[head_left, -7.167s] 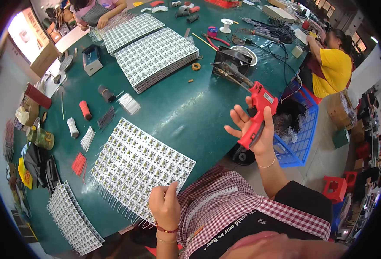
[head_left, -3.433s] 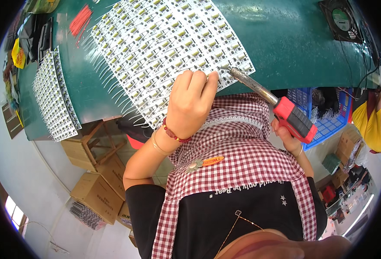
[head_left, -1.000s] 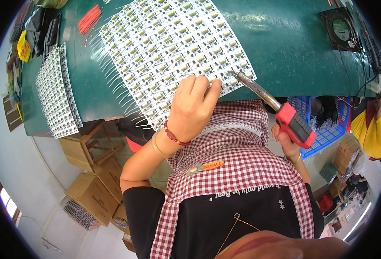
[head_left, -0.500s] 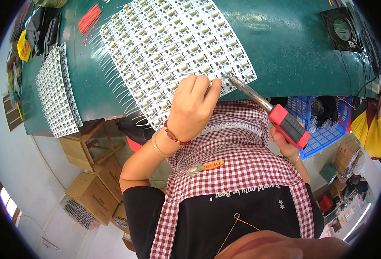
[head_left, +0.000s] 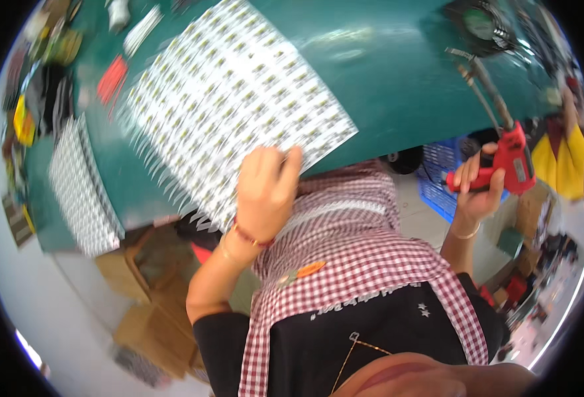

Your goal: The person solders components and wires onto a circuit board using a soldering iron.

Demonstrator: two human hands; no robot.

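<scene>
From my remote seat: white lettering (head_left: pixel 348 306) on the shirt (head_left: pixel 345 347), wearer's side of the sheet (head_left: pixel 252 79); grey label (head_left: pixel 520 169) on the red iron (head_left: pixel 518 149), too blurred to read. Right hand (head_left: pixel 481 192) grips the iron, right of the sheet and well apart from it. I see its barrel run slantwise, tip pointing away from the wearer and left. Left hand (head_left: pixel 265 188) bunched at the sheet's near edge; I can't tell what it pinches.
</scene>
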